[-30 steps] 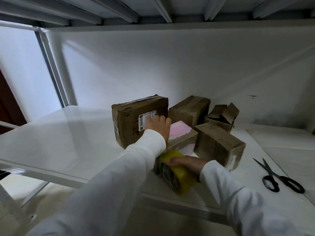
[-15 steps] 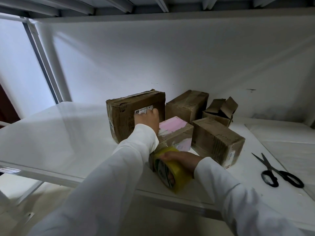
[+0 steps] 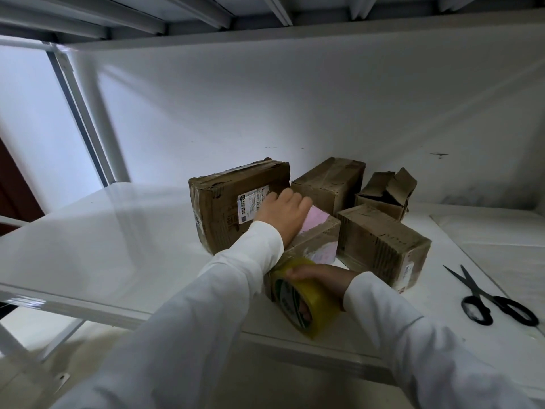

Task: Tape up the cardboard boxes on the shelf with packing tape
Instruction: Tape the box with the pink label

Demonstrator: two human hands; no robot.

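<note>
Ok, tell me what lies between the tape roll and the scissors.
In the head view, only bare white shelf and the right sleeve lie between the tape roll and the scissors; a box's corner sits just behind.

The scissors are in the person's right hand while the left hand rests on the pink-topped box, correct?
Not quite. The head view shows the scissors lying untouched on the shelf, off to the right. The right hand grips the yellow tape roll instead. The left hand does rest on the pink-topped box.
</note>
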